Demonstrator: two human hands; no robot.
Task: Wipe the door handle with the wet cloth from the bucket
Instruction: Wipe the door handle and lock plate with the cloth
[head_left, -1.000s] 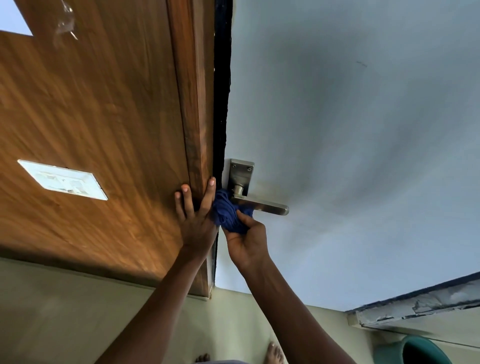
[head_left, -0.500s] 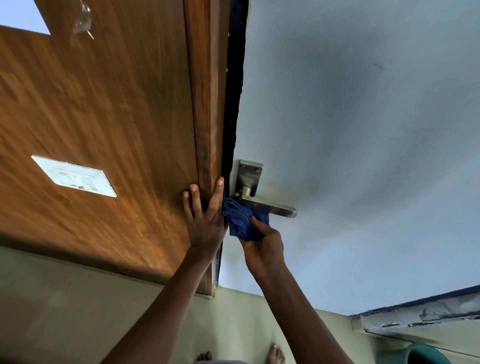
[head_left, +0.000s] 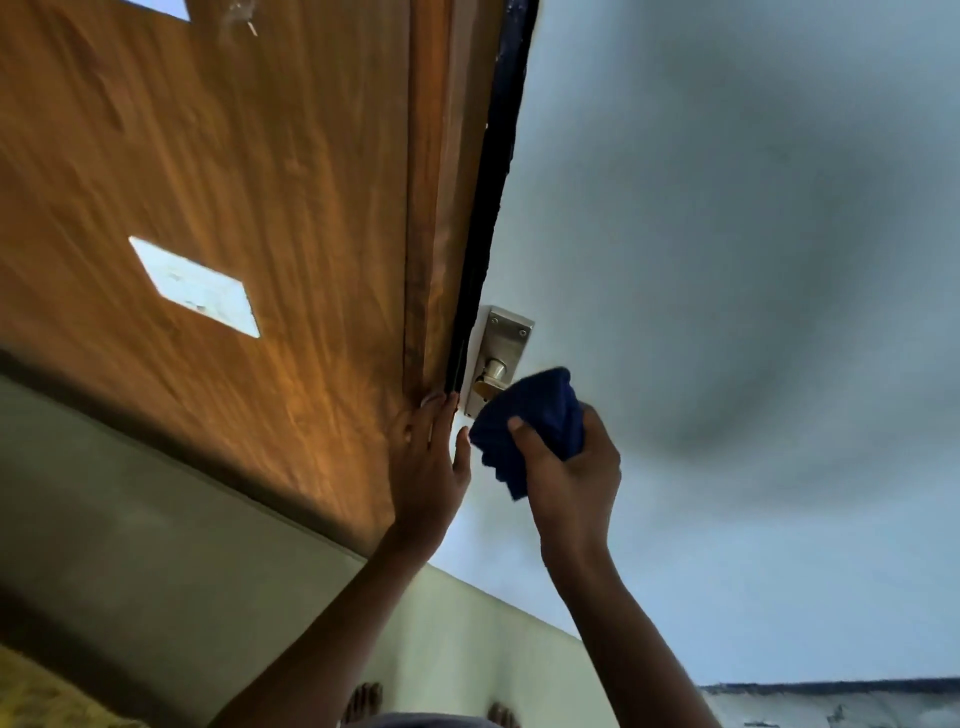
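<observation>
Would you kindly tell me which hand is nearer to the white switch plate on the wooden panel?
Left. The left hand rests flat on the wooden panel's edge, below-right of the switch plate; the right hand is farther right, gripping the blue cloth.

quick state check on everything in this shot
right hand: grip closed on the blue cloth
blue cloth: bunched, covering the lever
door handle: backplate and spindle showing, lever hidden
left hand: flat against the wooden door frame
</observation>
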